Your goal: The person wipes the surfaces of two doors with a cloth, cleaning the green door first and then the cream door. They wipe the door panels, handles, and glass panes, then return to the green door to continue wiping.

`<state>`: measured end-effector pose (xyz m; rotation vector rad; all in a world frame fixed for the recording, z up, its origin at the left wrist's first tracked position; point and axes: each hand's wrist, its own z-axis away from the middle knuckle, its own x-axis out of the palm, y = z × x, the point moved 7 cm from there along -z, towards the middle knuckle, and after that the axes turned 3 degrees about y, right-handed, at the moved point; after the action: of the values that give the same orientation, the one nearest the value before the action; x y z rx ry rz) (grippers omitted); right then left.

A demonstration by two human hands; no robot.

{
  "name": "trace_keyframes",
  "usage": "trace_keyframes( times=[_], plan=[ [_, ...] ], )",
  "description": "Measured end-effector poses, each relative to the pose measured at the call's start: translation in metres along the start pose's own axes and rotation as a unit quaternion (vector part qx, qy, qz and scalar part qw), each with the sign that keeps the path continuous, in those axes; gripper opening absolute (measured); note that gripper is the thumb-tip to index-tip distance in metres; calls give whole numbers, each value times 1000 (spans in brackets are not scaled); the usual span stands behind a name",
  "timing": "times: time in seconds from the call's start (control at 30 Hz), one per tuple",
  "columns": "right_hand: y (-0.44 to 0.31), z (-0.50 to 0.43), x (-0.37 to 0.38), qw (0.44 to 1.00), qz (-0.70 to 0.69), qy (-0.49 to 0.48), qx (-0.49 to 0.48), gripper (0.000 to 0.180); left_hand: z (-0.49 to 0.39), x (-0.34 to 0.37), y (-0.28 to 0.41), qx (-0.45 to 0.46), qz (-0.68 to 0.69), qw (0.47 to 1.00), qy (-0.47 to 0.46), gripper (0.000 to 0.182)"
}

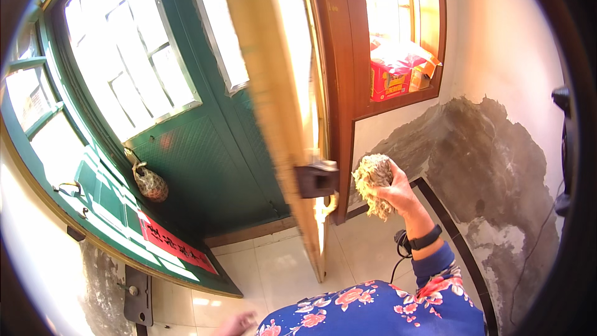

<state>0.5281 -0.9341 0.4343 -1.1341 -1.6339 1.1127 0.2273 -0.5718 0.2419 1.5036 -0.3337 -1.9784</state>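
Note:
My right hand (396,191) grips a crumpled, shaggy beige-and-grey cloth (373,182), with the loose ends hanging below my fingers. It is raised to the right of a wooden door (280,102), which stands edge-on before me. A dark metal lock (318,179) and a pale handle (332,205) are fixed on that door, apart from my hand. Low at the bottom edge, my left hand (240,323) shows only in part and blurred, over the tiled floor (233,266). Nothing shows in it.
A green door (205,163) with glass panes lies beyond, and another green door leaf (112,224) bears a red paper strip (177,242). A filled net bag (150,184) hangs there. Red packages (392,74) sit on the windowsill. The wall plaster (480,149) is peeling; a black cable (401,247) lies below.

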Motion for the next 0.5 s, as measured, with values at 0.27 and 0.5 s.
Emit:
trace_keyframes(
  times=[0.27,0.5],
  plan=[
    [-67,-82,-57,992,51,-16,-116,52,-62,-129,180,201,355,886,219,127],
    [-90,-154,-60,976,-86,-28,-196,57,-120,-160,189,190,465,769,395,105]
  ],
)
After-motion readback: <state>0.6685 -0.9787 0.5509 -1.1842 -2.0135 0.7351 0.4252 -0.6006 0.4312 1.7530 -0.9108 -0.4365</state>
